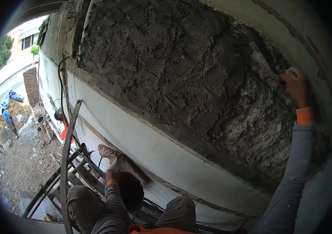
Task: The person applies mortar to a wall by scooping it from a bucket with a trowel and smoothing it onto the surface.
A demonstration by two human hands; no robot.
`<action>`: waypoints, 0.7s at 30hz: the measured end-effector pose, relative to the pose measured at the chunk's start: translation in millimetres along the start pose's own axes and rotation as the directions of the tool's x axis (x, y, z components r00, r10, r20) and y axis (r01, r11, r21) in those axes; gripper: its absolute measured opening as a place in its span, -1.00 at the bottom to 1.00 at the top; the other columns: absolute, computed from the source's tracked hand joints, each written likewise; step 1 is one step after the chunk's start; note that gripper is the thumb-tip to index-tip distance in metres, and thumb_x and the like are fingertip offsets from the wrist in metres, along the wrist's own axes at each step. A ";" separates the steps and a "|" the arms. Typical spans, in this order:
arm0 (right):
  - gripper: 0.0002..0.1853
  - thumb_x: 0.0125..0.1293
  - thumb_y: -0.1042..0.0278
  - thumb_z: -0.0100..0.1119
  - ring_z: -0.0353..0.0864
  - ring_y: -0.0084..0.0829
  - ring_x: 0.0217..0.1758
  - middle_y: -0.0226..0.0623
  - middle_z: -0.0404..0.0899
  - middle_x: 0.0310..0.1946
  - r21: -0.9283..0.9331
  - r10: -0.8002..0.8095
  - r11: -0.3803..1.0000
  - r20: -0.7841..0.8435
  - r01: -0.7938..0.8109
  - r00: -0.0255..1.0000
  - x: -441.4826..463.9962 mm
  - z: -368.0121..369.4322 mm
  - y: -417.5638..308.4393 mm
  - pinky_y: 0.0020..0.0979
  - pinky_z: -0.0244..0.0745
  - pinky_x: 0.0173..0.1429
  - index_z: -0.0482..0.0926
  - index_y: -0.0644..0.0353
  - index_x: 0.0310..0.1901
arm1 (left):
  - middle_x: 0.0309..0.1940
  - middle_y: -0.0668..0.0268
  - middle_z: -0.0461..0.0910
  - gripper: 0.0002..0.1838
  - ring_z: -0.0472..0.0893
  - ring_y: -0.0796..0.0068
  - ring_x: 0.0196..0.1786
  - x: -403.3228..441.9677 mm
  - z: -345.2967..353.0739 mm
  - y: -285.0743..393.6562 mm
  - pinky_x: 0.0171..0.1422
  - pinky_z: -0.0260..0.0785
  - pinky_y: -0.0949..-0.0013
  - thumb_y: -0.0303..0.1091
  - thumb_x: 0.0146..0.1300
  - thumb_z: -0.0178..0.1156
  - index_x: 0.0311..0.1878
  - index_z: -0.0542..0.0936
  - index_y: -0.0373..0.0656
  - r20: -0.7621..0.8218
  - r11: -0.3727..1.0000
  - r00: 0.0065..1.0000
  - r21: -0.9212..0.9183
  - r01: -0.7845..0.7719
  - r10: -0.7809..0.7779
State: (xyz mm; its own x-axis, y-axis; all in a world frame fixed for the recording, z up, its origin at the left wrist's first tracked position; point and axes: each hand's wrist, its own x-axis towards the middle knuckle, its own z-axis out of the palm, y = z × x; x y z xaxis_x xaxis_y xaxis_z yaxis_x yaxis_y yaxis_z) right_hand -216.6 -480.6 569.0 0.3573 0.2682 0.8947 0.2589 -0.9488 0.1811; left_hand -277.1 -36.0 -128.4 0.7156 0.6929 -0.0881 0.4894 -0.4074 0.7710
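My right hand [297, 86] is closed, raised to the right end of the wall recess. It grips what looks like a trowel, whose dark narrow blade [265, 48] lies close to the upper edge of the wet grey mortar [162, 62]. Below the blade shows a rougher, paler patch of wall [257, 124]. Down by my knees, my left hand [112, 176] is closed at the edge of a dark round pan [131, 193]. What the pan holds cannot be made out. Beyond it sits a mortar-smeared, pinkish-brown piece [115, 154].
A long bar [71, 144] and scaffold poles [51, 181] stand at my left. A white wall band [154, 136] runs under the mortar. Far below, two people [9, 121] stand on the ground near a sand heap [18, 109] and a bucket [41, 120].
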 end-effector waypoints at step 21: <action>-0.62 0.01 0.11 0.31 0.44 -0.53 -0.55 -0.31 0.51 -0.50 0.340 -0.121 0.940 0.291 0.016 0.949 11.8 104.5 21.1 -0.44 0.37 -0.41 0.53 0.33 -0.36 | -0.44 -0.07 0.55 -0.62 0.55 -0.07 -0.26 -1.7 0.7 -2.2 -0.11 0.39 0.12 -0.09 0.06 0.15 -0.51 0.59 -0.30 -0.046 0.999 0.999 -0.050 -0.002 0.000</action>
State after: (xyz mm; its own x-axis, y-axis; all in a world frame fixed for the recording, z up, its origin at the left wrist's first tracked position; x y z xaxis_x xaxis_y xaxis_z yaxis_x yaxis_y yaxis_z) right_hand -113.1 -480.0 540.8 0.5687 0.4181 0.7084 0.5539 -0.8313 0.0459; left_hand -279.1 -36.7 -130.4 0.6920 0.7195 -0.0592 0.4625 -0.3789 0.8016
